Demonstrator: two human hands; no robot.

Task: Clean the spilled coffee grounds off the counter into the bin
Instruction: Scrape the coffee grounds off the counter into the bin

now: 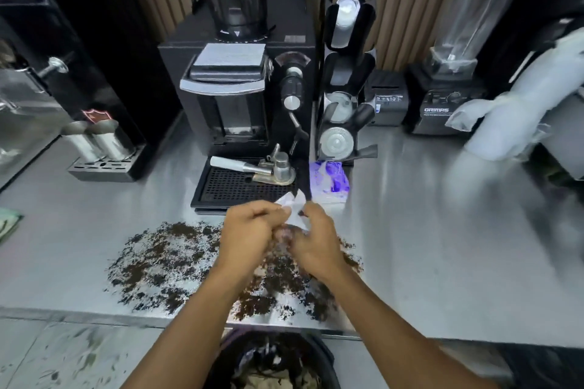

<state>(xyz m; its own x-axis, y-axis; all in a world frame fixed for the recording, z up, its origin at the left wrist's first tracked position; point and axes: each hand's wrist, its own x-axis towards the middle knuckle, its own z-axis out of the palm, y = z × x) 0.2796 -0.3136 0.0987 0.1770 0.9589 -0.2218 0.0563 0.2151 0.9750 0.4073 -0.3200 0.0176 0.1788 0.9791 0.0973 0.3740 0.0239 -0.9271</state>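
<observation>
Dark coffee grounds [164, 262] lie scattered in a wide patch on the steel counter [426, 246], reaching its front edge. Above the patch, my left hand [249, 234] and my right hand [316, 240] meet and together hold a white tissue [295, 208], fingers curled on it. The tissue sticks up between the two hands. Below the counter's front edge stands a black bin [325, 363] with a dark liner and rubbish inside.
A black coffee machine [234, 98] with a drip tray and portafilter [252, 167] stands just behind my hands. A purple tissue pack [331, 180], a cup and lid rack [344, 79], a blender [442, 98] and wrapped cups [512, 110] stand to the right; steel jugs [101, 142] to the left.
</observation>
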